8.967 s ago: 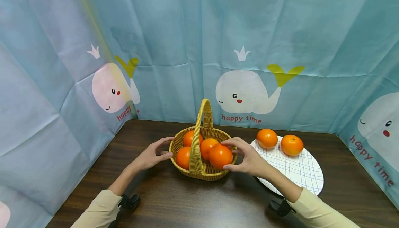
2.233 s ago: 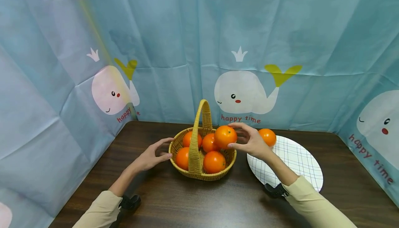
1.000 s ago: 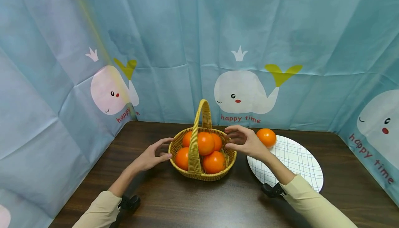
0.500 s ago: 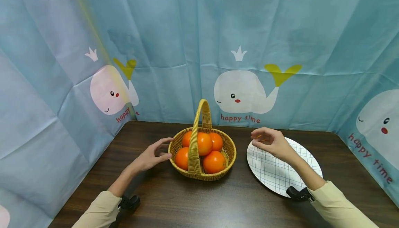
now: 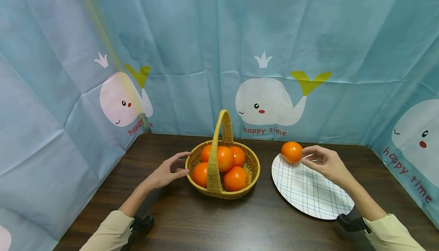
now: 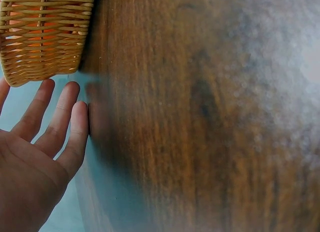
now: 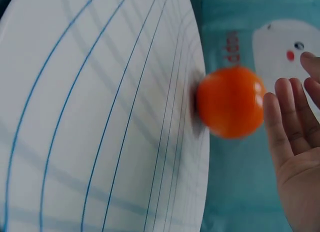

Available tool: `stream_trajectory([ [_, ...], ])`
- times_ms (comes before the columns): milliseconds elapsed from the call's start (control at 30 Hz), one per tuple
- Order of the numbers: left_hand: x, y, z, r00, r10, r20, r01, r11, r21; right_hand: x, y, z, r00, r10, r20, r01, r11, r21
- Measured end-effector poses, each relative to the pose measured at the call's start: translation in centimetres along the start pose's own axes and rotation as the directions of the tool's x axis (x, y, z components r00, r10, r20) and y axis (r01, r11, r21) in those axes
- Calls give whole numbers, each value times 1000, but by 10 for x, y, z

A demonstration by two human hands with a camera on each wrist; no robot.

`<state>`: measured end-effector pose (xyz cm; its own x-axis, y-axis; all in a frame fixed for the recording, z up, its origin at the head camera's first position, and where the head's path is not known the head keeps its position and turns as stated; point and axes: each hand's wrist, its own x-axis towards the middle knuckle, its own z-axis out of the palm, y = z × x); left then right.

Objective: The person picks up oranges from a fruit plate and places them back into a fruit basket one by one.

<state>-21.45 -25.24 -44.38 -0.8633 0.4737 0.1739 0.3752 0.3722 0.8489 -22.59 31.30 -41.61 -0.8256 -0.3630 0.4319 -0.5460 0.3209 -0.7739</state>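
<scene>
A yellow wicker basket (image 5: 224, 194) with a tall handle holds several oranges (image 5: 235, 179). At its left rim rests my left hand (image 5: 165, 171), fingertips against the wicker, with nothing in its grasp. The left wrist view shows those fingers (image 6: 62, 107) spread and fairly straight, close to the basket wall (image 6: 45, 42). One orange (image 5: 291, 152) sits on the far-left edge of the white checked plate (image 5: 313, 190). Just right of that orange, above the plate, hovers my right hand (image 5: 327, 164), holding nothing; in the right wrist view its fingers (image 7: 287, 112) extend beside the orange (image 7: 231, 102).
Under everything is a dark wooden table (image 5: 240, 224). Behind it hangs a blue curtain (image 5: 192, 52) printed with whales. Both wrists wear a black band, the left strap (image 5: 142, 223) and the right strap (image 5: 351, 223). The basket handle (image 5: 213, 159) arches over the oranges.
The orange my right hand carried from the plate now lies in the basket. My emptied right hand moved right, over the plate and past the single orange. My left hand has stayed.
</scene>
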Motion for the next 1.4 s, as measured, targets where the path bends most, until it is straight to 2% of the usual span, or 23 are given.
stream_trajectory([
  [267, 0, -1, 0, 1000, 6, 1, -6, 1000, -9, -12, 13, -15, 995, 67, -80, -75, 991, -111],
  [567, 0, 0, 0, 1000, -6, 0, 6, 1000, 0, -10, 28, -14, 988, 112, -105, -126, 983, -131],
  [733, -1, 1, 0, 1000, -7, -1, 7, 1000, -1, -1, 34, -13, 983, 175, -64, -182, 972, -147],
  [967, -1, 1, 0, 1000, -8, 4, 8, 1000, -5, 13, 40, -9, 964, 266, 28, -260, 956, -134],
  [1200, -1, 0, -1, 1000, -4, 7, 4, 1000, -6, 26, 43, -3, 957, 283, 69, -272, 953, -136],
  [1400, 0, 0, -1, 1000, -2, 7, 2, 1000, -6, 35, 49, 0, 958, 263, 114, -246, 959, -138],
])
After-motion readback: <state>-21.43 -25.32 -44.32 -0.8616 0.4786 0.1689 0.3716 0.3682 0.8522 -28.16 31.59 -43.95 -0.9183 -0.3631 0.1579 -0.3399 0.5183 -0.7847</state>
